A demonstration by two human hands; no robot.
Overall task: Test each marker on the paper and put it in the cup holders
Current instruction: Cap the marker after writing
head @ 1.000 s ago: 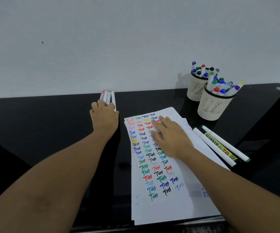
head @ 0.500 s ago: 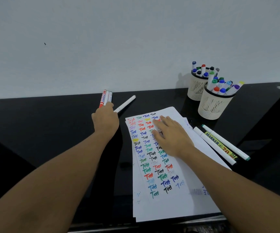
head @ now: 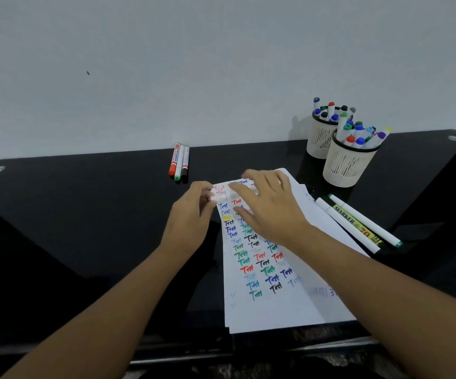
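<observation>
A white-barrelled marker (head: 222, 197), lifted from the group of three pens (head: 179, 163) beyond the left hand (head: 191, 214), now hangs over the scribbled white paper (head: 270, 299). Left hand grasps it; right hand (head: 269, 207) reaches in, fingers relaxed, probably to uncap.

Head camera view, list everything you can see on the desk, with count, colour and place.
white marker: one, held over the paper's top edge
paper: a white stack covered in coloured "Test" marks, centre
loose markers: three, red, green and black caps, by the wall
side markers: three, two white and one yellow-labelled, right of the paper
cup holders: two, beige, full of markers, far right
desk: one, black
left hand: grips the white marker
right hand: fingers over the marker
</observation>
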